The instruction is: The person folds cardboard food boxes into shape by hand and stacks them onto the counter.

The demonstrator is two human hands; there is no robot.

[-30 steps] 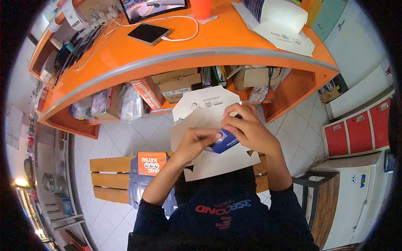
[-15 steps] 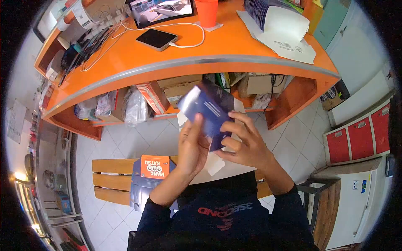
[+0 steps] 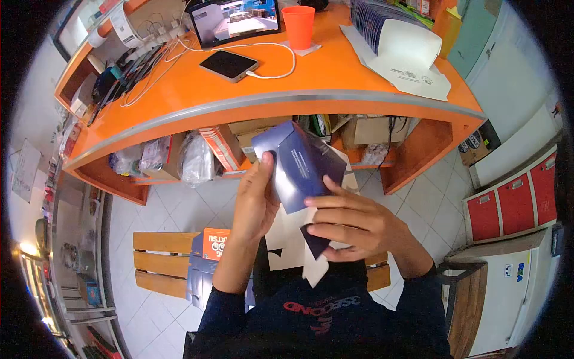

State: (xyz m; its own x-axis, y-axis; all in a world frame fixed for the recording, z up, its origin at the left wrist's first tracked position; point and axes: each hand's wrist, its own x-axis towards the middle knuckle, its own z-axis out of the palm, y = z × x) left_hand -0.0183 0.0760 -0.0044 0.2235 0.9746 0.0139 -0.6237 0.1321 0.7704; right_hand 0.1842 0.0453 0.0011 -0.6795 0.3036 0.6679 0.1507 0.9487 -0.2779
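A dark blue carton (image 3: 296,170), partly folded, is held up between my two hands above my lap. My left hand (image 3: 254,197) grips its left side, the thumb lying on the blue face. On the right, my right hand (image 3: 359,224) has its fingers against the lower right part and a dark flap. Pale cardboard (image 3: 290,230) shows below the carton, with one pointed piece hanging toward my shirt. On the wooden bench (image 3: 158,260) at the left lies a flat blue and orange carton (image 3: 203,269), partly covered by my left forearm.
An orange desk (image 3: 179,90) spans the front, bearing a phone (image 3: 229,65), a tablet (image 3: 236,21), an orange cup (image 3: 299,29), cables and a stack of blue cartons (image 3: 382,27) on pale sheets. Boxes and plastic bags fill the shelf below. Red lockers (image 3: 514,200) stand right.
The carton has been raised off the pale sheets on my lap and turned, and its blue faces have opened out. Both hands have shifted their hold. The view has tilted slightly up.
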